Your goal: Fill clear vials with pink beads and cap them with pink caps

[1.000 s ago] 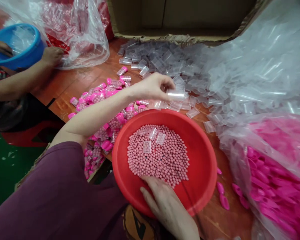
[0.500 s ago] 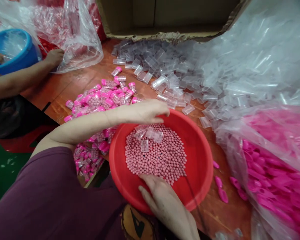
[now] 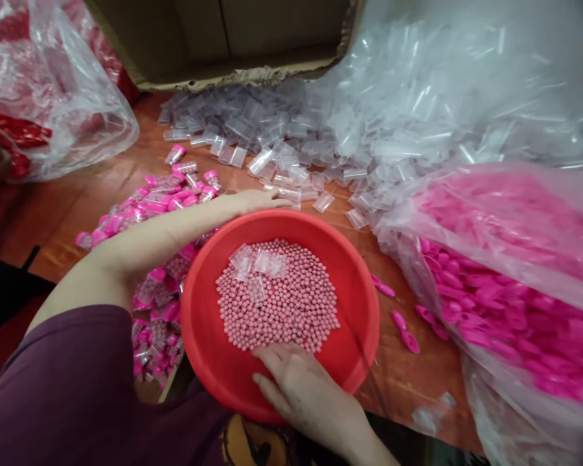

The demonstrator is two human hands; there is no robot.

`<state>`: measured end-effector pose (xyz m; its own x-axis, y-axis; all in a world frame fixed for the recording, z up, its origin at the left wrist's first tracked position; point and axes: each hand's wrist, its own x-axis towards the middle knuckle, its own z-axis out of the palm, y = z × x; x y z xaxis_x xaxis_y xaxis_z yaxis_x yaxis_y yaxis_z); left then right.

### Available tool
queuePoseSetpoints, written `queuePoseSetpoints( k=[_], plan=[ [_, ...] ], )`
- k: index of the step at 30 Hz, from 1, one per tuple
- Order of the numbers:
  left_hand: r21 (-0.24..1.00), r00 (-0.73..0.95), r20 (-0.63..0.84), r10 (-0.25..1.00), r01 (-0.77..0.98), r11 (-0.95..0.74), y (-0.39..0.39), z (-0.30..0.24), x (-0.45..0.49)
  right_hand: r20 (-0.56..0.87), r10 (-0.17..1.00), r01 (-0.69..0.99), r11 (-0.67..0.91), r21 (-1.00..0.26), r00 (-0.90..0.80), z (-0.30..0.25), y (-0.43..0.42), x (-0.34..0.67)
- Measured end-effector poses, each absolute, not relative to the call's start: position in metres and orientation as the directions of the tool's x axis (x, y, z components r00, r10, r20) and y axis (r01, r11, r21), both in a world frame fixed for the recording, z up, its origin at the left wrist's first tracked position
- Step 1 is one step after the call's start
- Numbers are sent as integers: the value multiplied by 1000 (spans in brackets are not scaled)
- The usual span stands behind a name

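A red bowl (image 3: 199, 349) sits in front of me, holding a heap of small pink beads (image 3: 282, 310) with a few empty clear containers (image 3: 252, 266) lying on top. My left hand (image 3: 252, 202) reaches across to the bowl's far rim. Its fingers are stretched flat and hold nothing, their tips near a loose clear container (image 3: 291, 193) on the table. My right hand (image 3: 301, 388) rests inside the near rim, its spread fingers touching the edge of the beads.
A large pile of clear containers (image 3: 272, 129) spreads behind the bowl. Filled pink-capped containers (image 3: 146, 207) lie to the left. A plastic bag of pink caps (image 3: 505, 291) fills the right, with loose caps (image 3: 403, 330) beside it. Cardboard box (image 3: 223, 39) at the back, another bag (image 3: 53, 97) far left.
My left hand carried a clear container from the pile to the bowl, let it go there, and now lies at the far rim. The view shifted right; the co-worker's arm and blue bowl left view.
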<state>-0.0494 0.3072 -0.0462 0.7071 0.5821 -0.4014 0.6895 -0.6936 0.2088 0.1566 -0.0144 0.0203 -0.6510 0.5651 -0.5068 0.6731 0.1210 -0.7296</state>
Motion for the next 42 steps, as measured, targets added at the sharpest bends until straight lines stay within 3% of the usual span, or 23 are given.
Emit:
queuePoseSetpoints(
  k=[8, 27, 31, 35, 39, 42],
  plan=[
    [266, 799, -253, 546, 600, -754, 316, -69, -34, -458, 598, 651, 145, -745, -658, 15, -19, 157],
    [325, 711, 37, 702, 655, -682, 347, -85, -33, -423, 630, 639, 153, -754, -651, 12, -20, 159],
    [376, 626, 144, 767, 682, -627, 357, -69, -35, -423, 634, 634, 140, -761, -647, 14, -18, 160],
    [454, 532, 271, 802, 664, -594, 345, -18, -40, -410, 631, 634, 172, -754, -659, 16, -16, 159],
    [526, 544, 211, 812, 637, -564, 291, 41, -44, -410, 606, 624, 187, -759, -681, 14, -15, 158],
    [567, 658, 44, 752, 603, -561, 245, 59, -49, -381, 633, 625, 212, -751, -674, 8, -18, 157]
  ],
)
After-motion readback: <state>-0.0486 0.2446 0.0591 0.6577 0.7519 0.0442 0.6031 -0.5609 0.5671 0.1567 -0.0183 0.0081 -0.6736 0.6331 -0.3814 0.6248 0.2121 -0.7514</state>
